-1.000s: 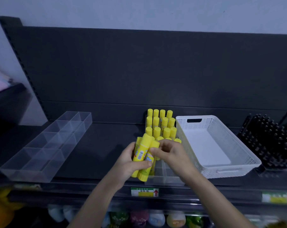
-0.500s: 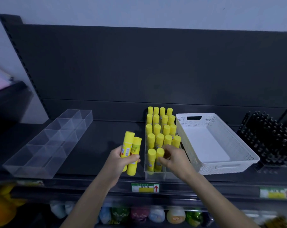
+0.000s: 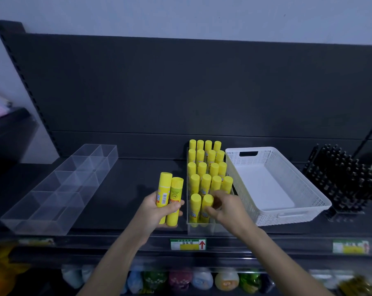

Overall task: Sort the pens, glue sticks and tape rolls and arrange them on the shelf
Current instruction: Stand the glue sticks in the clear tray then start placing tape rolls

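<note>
Since a second ago the hands have moved apart, and the left hand [image 3: 157,212] now has fewer sticks in its grip. It grasps two yellow plastic glue sticks [image 3: 165,189] side by side. They stand up, with round caps on top and paper labels, one with a bar code.

The right hand [image 3: 227,208] curls its fingers [image 3: 212,211] round the front glue stick [image 3: 207,202]. This yellow tube stands in the near row of the clear plastic box [image 3: 202,230]. One more stick stands just beside it on the left. Behind them stand four rows of yellow glue sticks [image 3: 205,165], all upright and packed close.

The box sits on the dark grey shelf [image 3: 127,184], near its front edge. A white plastic basket [image 3: 287,216] with small holes sits just beside the box on the right. Black pens [image 3: 347,178] stand in a rack farther right. A long clear tray [image 3: 59,189] with dividers lies well apart on the left. A green and yellow price label [image 3: 188,244] is stuck on the shelf edge below the box.
</note>
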